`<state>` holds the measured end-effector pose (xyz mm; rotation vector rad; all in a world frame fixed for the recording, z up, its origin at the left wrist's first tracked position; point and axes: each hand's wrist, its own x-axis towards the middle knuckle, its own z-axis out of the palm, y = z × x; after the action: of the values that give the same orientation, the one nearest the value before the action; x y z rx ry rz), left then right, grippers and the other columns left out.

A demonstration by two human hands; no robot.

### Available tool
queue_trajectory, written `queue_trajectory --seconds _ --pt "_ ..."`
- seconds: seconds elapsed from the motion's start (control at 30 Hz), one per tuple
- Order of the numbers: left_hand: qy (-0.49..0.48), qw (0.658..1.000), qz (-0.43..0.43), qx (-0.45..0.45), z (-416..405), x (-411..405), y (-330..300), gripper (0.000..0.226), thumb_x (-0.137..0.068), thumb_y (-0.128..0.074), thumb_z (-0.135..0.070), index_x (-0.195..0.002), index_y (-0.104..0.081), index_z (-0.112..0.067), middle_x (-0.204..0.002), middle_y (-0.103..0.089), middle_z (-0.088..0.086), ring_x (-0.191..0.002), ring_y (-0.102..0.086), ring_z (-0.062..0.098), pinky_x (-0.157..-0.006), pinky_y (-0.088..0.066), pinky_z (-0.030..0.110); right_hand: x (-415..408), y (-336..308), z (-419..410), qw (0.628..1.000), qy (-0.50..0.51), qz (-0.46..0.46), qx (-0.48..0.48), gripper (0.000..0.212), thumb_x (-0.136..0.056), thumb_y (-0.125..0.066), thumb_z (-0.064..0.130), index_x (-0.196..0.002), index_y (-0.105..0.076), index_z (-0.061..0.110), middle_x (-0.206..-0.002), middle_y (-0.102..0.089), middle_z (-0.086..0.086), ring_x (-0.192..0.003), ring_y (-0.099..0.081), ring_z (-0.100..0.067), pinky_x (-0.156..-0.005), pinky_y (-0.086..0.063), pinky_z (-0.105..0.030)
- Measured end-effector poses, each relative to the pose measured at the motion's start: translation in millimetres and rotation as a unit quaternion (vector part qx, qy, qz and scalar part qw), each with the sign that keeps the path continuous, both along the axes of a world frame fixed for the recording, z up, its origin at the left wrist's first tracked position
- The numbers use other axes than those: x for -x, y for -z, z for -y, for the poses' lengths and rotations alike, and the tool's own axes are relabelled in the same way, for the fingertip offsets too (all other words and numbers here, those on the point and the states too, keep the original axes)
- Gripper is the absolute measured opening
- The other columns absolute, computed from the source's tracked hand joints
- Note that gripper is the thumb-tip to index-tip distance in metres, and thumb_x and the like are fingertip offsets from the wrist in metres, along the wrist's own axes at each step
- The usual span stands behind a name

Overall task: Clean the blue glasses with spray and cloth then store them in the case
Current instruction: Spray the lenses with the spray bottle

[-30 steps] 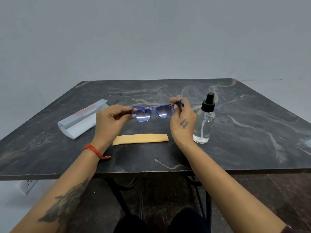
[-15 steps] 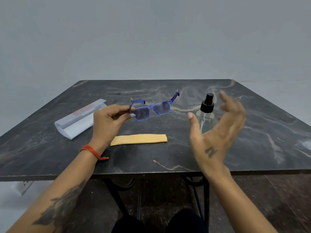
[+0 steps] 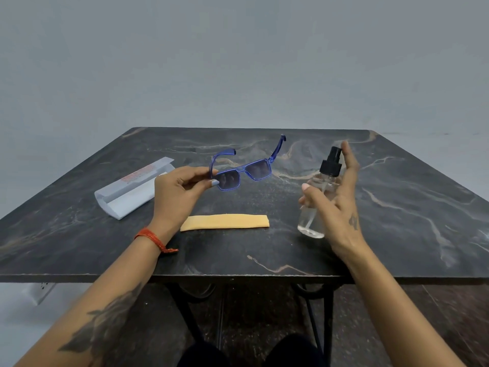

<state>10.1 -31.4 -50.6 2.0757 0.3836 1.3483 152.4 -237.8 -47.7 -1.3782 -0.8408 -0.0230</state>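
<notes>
Left hand (image 3: 180, 193): pinches the blue glasses (image 3: 242, 172) by the left corner of the frame, thumb and fingers curled round it, and holds them up above the table (image 3: 397, 207).
Glasses: both arms unfolded and pointing away from the person, lenses facing the camera, frame tilted so its right side sits higher.
Right hand (image 3: 336, 205): at the spray bottle (image 3: 318, 197), thumb in front of the clear body and fingers straight and spread behind the black nozzle; whether it touches the bottle cannot be told, and it has no grip closed round it.
Spray bottle: upright on the table, right of the cloth (image 3: 225, 221).
Cloth: a folded yellow strip lying flat between the two hands, near the front edge.
Case (image 3: 132, 188): white, lying open at the left of the table, just behind the left hand.
Wrist: a red thread band (image 3: 152, 238) circles the left wrist.
</notes>
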Motion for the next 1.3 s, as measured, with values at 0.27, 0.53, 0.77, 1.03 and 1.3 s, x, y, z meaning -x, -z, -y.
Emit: queue_trajectory --seconds 0.27,0.53,0.77,1.03,1.3 --pt "-0.025 1.000 -0.006 0.000 0 1 -1 0.029 -0.073 -0.074 -0.010 -0.101 -0.069 -0.016 -0.088 -0.067 -0.010 -0.079 -0.065 -0.002 -0.076 -0.051 0.012 14 -8 -11 0.988 -0.138 -0.069 -0.028 0.078 -0.076 -0.063 0.004 -0.133 -0.037 0.050 -0.102 -0.055 -0.016 -0.053 -0.054 -0.016 -0.057 -0.052 -0.030" --pt "-0.038 0.999 -0.001 0.004 1 1 -2 0.026 -0.074 -0.073 -0.008 -0.100 -0.071 -0.011 -0.087 -0.068 -0.008 -0.080 -0.065 0.002 -0.075 -0.052 0.013 29 -8 -34 0.977 -0.007 0.179 0.116 0.079 -0.075 -0.060 0.001 -0.136 -0.036 0.043 -0.054 -0.050 0.006 -0.049 -0.047 -0.008 -0.060 -0.045 -0.018" --pt "-0.040 0.999 0.004 -0.017 -1 1 -2 0.024 -0.075 -0.073 -0.007 -0.099 -0.072 -0.010 -0.087 -0.067 -0.008 -0.079 -0.063 -0.005 -0.074 -0.050 0.011 41 -10 -42 0.949 0.016 0.236 0.211 0.077 -0.070 -0.058 0.012 -0.129 -0.030 0.052 -0.078 -0.061 0.011 -0.071 -0.059 -0.006 -0.068 -0.052 -0.031" --pt "-0.026 0.999 0.020 -0.037 1 1 -2 0.023 -0.074 -0.074 -0.004 -0.096 -0.072 -0.008 -0.085 -0.067 -0.007 -0.077 -0.064 -0.003 -0.073 -0.051 0.013 42 -11 -45 0.946 0.022 0.246 0.209 0.072 -0.070 -0.057 0.010 -0.125 -0.032 0.050 -0.078 -0.060 0.011 -0.068 -0.058 -0.002 -0.064 -0.049 -0.028" --pt "-0.016 0.998 0.022 -0.060 1 1 -2 0.022 -0.073 -0.074 -0.005 -0.095 -0.072 -0.007 -0.086 -0.069 -0.004 -0.079 -0.065 0.004 -0.074 -0.052 0.017 42 -13 -50 0.943 0.033 0.248 0.220 0.066 -0.070 -0.056 0.010 -0.118 -0.032 0.048 -0.073 -0.060 0.008 -0.067 -0.058 -0.012 -0.063 -0.046 -0.028"
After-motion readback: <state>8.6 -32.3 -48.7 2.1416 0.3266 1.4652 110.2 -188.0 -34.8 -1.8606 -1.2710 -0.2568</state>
